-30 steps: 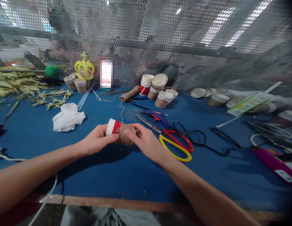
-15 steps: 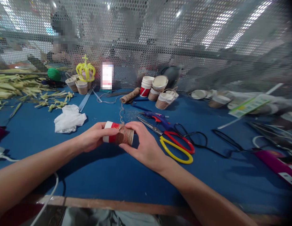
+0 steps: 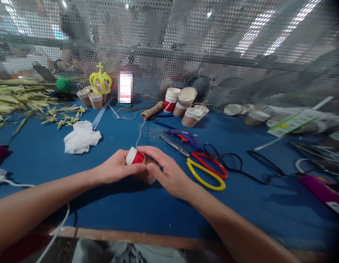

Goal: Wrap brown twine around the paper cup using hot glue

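Blue table [image 3: 117, 210] is stretching to a holey wall [image 3: 158, 47]. White tissue [image 3: 81, 138] is lying toward its left edge. Between front and back edges, the left hand [image 3: 116, 166] is pinching the red-and-white cup [image 3: 138, 157], now tipping more — so its string [image 3: 139, 135] is running straighter. The right hand [image 3: 168, 170] is curling over the wrapped end. Scissors [image 3: 183, 150] are sitting close, maybe in its way.

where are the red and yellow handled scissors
In the head view, the red-and-yellow-handled metal scissors lie on the blue tabletop, beyond and right of the bare right hand, just nearer than the blue glue gun.
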